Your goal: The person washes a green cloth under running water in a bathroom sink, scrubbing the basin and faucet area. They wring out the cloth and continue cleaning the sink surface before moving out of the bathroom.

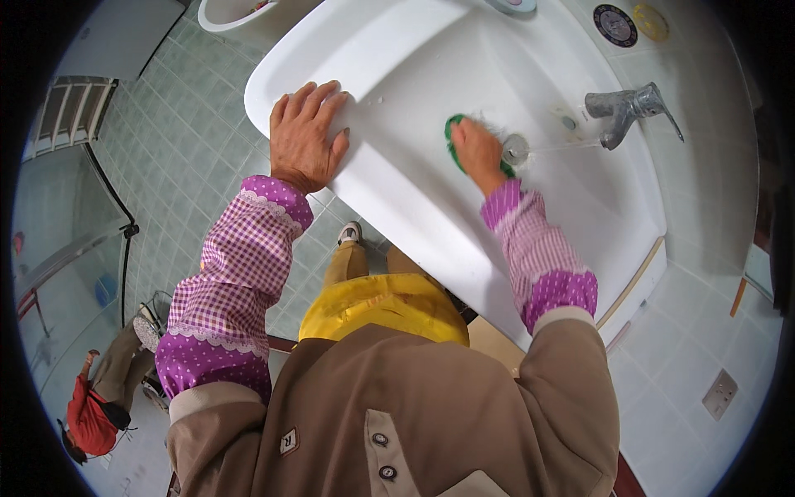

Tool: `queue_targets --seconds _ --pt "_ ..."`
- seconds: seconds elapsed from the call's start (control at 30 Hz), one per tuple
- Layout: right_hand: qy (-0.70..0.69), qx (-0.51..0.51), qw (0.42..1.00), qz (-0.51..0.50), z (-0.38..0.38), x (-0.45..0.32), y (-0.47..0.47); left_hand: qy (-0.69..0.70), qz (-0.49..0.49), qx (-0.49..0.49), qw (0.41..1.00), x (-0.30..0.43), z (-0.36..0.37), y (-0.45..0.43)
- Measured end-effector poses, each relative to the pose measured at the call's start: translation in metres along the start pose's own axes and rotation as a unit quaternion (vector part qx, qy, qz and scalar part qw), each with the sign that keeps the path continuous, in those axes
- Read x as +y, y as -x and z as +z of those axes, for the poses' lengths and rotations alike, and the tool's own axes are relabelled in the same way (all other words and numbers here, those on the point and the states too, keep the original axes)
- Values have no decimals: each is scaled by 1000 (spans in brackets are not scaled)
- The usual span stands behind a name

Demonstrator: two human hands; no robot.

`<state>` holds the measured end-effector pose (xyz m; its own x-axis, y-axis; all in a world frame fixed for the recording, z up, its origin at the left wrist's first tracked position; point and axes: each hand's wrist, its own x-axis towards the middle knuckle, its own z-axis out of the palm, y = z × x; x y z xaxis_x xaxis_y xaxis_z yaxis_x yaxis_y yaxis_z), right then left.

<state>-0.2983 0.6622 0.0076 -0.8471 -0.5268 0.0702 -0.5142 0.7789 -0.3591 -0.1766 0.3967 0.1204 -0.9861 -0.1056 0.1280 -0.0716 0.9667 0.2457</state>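
Note:
My right hand grips a green cloth or scouring pad against the bottom of a white ceramic washbasin. The hand is slightly blurred, and its fingers cover much of the green piece. Right beside it lies the round metal drain. A thin stream of water runs from the chrome faucet towards the drain. My left hand rests flat on the basin's outer rim, fingers spread, holding nothing. Purple checked oversleeves cover both forearms.
A white toilet or similar bowl stands beyond the basin. Glass shower panels are at left. A person in red shows at lower left. A pale blue dish sits on the basin's far edge. A wall socket is at right.

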Motion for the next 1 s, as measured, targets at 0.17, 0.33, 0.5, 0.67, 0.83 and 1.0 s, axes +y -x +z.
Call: queue_targets --seconds 0.17,0.33,0.5,0.67,0.83,1.0 --pt "-80 85 988 103 -11 5 -23 -14 -11 -4 1000 -3 3 5" --pt "-116 20 990 -77 -14 -17 42 -7 -15 -7 1000 -1 3 6" --pt "0 -7 998 63 9 14 -14 -2 -1 0 1000 0 2 3" --pt "43 98 991 80 7 -2 -5 -7 -10 -8 1000 -2 3 4" --pt "8 -9 999 -32 -9 -16 41 -1 -11 -2 1000 0 3 2" --pt "19 5 996 -83 -1 -6 43 -11 -7 -17 1000 1 -2 1"
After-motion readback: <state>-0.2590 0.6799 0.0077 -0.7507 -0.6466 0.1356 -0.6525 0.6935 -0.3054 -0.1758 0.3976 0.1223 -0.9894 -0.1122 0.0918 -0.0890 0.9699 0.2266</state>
